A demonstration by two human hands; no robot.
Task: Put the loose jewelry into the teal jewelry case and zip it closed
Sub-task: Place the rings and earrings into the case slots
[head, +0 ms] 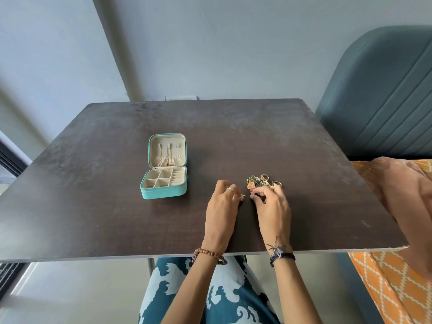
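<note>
The teal jewelry case (164, 191) lies open on the dark table (93, 183), left of centre, its lid up and its cream compartments showing; a gold chain hangs in the lid pocket. A small pile of loose jewelry (263, 181), with rings and orange and green pieces, sits right of the case. My left hand (222, 206) rests just left of the pile, fingers curled, pinching a small gold piece (239, 196). My right hand (271, 204) lies at the pile's near edge, its fingertips pinching a small item there.
A teal padded chair (383, 94) stands beyond the table's right edge. Orange patterned cloth (397, 206) drapes over the table's right corner. The wall rises close behind the far edge. My lap shows under the near edge.
</note>
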